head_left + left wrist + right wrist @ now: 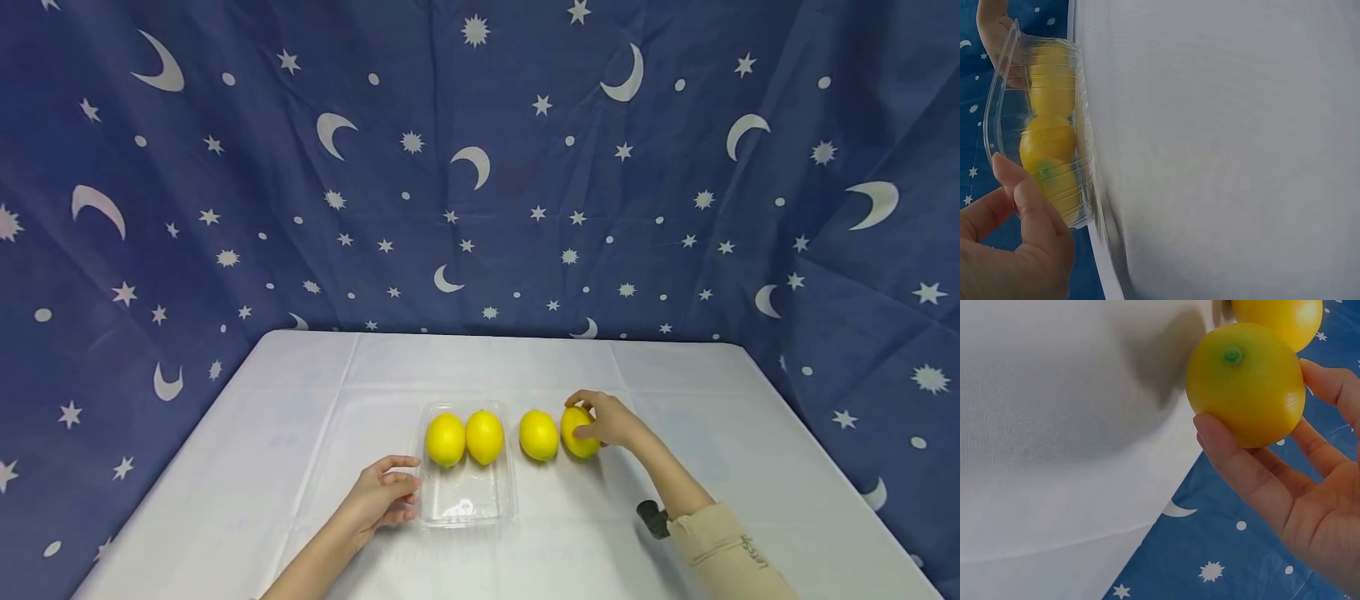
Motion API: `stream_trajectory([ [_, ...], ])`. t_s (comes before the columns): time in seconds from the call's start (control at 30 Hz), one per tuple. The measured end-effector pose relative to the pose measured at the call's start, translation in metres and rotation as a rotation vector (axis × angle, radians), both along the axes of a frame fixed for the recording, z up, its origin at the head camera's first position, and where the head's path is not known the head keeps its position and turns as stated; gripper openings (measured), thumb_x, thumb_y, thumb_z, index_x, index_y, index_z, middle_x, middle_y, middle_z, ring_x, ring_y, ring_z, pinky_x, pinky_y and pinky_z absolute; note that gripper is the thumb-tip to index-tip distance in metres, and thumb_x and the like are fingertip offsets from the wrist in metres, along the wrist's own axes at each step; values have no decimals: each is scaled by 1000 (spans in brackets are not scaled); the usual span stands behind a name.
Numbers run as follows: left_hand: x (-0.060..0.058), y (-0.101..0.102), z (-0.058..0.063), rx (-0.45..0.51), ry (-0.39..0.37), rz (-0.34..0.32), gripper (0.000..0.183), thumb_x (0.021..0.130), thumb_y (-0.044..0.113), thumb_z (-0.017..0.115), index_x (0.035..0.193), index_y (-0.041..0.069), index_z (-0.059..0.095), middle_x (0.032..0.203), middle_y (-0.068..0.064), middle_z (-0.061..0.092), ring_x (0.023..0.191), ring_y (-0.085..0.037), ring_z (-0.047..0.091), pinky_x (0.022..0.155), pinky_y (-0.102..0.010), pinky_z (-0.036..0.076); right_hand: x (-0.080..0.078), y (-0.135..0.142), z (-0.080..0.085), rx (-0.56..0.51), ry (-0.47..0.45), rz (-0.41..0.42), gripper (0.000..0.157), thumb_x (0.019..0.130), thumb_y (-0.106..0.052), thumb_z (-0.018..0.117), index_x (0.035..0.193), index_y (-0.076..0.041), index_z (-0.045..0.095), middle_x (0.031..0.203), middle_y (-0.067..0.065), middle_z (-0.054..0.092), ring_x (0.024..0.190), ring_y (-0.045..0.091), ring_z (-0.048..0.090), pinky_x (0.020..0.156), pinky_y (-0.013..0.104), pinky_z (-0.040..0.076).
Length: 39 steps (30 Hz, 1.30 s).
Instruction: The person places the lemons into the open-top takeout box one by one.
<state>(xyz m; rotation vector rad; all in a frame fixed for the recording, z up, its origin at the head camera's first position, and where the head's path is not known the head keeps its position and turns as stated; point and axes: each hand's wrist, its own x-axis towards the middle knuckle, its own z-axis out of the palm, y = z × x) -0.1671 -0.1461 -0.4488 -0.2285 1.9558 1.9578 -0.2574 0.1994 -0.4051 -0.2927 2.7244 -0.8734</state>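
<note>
A clear plastic box [467, 500] lies on the table with two yellow lemons side by side in its far half. At its left wall is my left hand [386, 496], fingers loosely bent, the fingertips by the rim; in the left wrist view they touch or nearly touch the rim. To the right of the box a third lemon [538, 435] rests on the cloth. Beside that one, my right hand [611, 421] grips another lemon [1244, 387] between thumb and fingers. The green stem end of the gripped lemon shows in the right wrist view.
A white cloth [337, 367] covers the table. Behind and at both sides hangs a blue curtain [525, 167] with white moons and stars. A dark strap-like object [652, 518] sits at the right wrist, next to a beige sleeve [723, 550].
</note>
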Motion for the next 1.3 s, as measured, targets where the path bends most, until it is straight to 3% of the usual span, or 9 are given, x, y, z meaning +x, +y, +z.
stream_trajectory([
  [0.57,-3,0,-1,11,-3,7,46,89,5,60,130,-3,41,85,1,60,68,-9,57,59,-21,58,3,-2,15,-75,81,32,44,80,-2,67,122,-1,55,123,28,50,72,20,55,58,25,54],
  [0.83,-1,-1,-1,16,-8,7,45,89,5,59,130,-3,41,86,0,60,69,-9,57,59,-21,58,10,-13,20,-109,126,63,43,80,-2,68,121,-1,56,121,25,54,87,26,59,70,30,57],
  [1.1,-1,-2,-1,19,-7,-5,46,89,4,59,131,-3,40,87,0,60,68,-8,57,59,-20,58,19,-30,24,-131,154,66,41,79,0,69,119,-3,57,117,19,58,90,26,56,76,33,57],
  [1.3,0,-2,0,-4,0,-6,44,90,5,58,130,-3,41,88,-1,59,69,-9,56,60,-21,58,24,-45,26,-176,176,110,42,79,0,69,119,-3,58,121,15,59,106,31,55,88,39,55],
])
